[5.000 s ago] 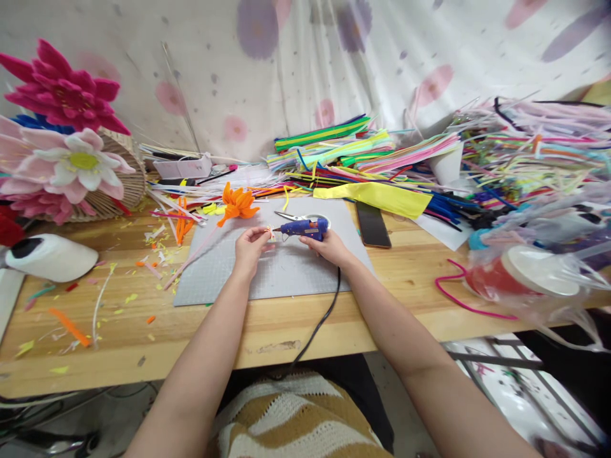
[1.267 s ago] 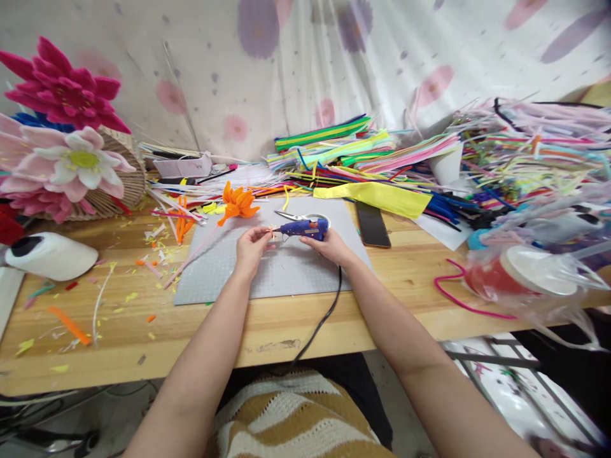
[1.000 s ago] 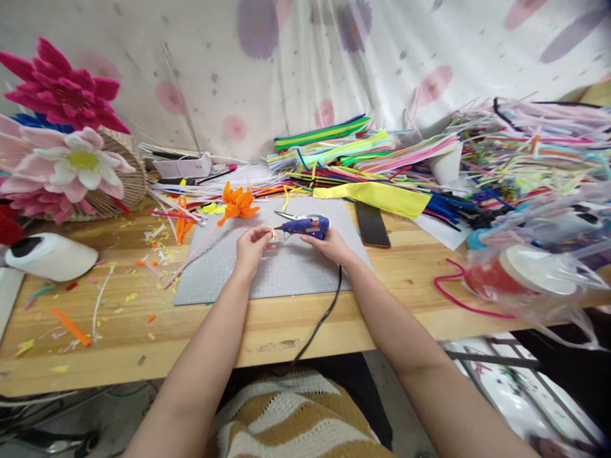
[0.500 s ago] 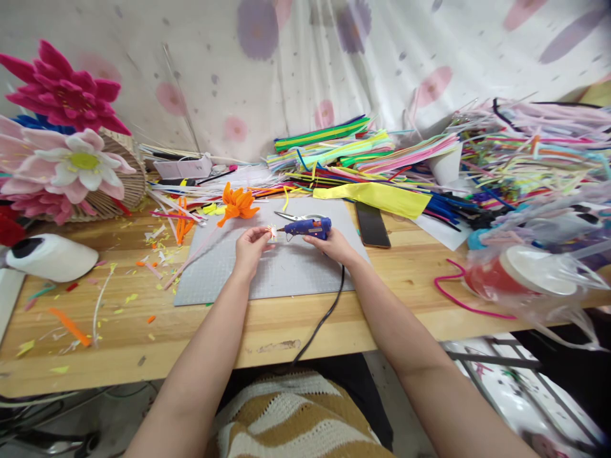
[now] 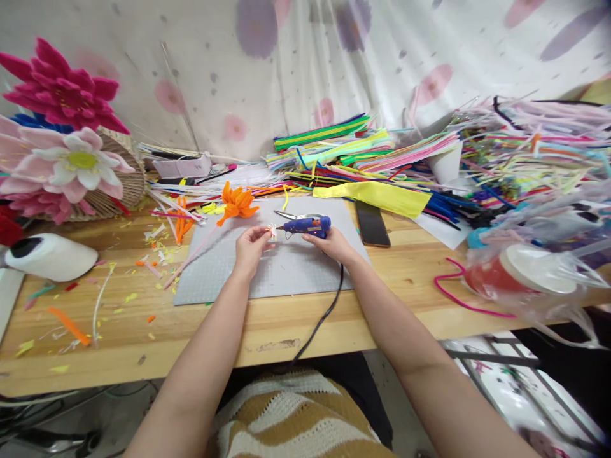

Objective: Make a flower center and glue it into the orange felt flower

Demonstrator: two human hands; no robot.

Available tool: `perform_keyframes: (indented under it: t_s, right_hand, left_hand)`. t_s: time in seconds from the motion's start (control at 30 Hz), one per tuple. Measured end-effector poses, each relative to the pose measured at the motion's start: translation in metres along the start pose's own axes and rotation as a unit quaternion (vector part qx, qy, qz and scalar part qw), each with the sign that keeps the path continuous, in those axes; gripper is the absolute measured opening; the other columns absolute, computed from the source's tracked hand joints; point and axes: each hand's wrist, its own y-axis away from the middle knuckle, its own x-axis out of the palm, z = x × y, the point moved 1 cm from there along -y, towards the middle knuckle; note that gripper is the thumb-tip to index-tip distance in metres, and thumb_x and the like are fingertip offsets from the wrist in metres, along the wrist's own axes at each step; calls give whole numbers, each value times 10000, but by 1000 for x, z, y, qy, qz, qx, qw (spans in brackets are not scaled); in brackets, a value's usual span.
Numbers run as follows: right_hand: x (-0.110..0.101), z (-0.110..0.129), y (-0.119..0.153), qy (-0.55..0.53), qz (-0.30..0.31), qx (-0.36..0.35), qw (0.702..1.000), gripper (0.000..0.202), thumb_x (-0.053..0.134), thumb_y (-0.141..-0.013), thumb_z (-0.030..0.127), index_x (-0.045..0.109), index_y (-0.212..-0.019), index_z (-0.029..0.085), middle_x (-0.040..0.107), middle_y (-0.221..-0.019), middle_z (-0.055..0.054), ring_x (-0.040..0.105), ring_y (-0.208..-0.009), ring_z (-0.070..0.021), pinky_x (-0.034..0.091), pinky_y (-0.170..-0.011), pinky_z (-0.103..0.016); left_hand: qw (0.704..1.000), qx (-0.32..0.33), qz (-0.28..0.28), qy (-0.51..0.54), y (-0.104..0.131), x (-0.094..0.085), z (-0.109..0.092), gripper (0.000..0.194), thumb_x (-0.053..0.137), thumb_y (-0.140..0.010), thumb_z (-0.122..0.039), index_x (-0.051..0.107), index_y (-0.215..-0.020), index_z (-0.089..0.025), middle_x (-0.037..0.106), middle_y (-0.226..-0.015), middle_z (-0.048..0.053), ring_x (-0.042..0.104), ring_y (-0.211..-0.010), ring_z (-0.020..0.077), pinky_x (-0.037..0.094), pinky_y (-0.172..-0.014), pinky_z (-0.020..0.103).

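Between the fingertips of my left hand [image 5: 252, 247] is a small white and pinkish flower-like piece [image 5: 272, 233]; its exact make is too small to tell. My right hand [image 5: 330, 242] is closed round a blue hot glue gun [image 5: 305, 225], its nozzle pointing left at the small piece. Whether the tip touches it I cannot tell. A black cord [image 5: 322, 318] runs from the gun down over the table edge. Below both hands lies a grey cutting mat [image 5: 286, 277]. Behind the gun rest metal pliers or scissors [image 5: 289, 216], partly hidden. An orange pipe-cleaner flower [image 5: 237, 202] lies beyond my left hand.
Bundles of coloured pipe cleaners [image 5: 329, 152] line the back. A phone [image 5: 372, 224] and yellow strip [image 5: 375, 194] lie right of the mat. A white thread cone [image 5: 52, 256] and finished flowers [image 5: 79, 159] stand left. A bagged red cup-like container [image 5: 515, 270] sits right.
Both hands stay almost in place. The small piece has turned slightly in my left fingers, and the glue gun has shifted a touch to the left.
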Motion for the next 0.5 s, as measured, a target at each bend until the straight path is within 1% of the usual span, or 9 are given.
perform_keyframes:
  t_s: [0.2,0.4,0.5]
  right_hand:
    - [4,2,-1,-8,1,-9,1000,431,638,-667,504,654,-907,146,590,-661,-8,525,-643,-142,427,-614,-264]
    - [-2,6,4,8,27,-4,1000,412,643,-676,484,646,-907,143,561,-609,5,524,-629,-139,425,-612,-261]
    - [-2,4,3,15,19,1,1000,430,638,-673,490,654,-920,139,585,-646,-6,537,-656,-146,431,-634,-265]
  left_hand:
    - [1000,-2,9,-10,0,1,2,326,770,-491,-299,620,-736,-144,639,-705,15,592,-646,121,539,-559,266]
    - [1000,-1,-1,-9,0,0,1,322,768,-496,-306,617,-730,-144,635,-721,16,588,-666,125,537,-583,278]
    - [1000,-5,0,-10,0,0,0,324,767,-496,-301,619,-738,-143,635,-725,18,591,-682,131,533,-590,280]
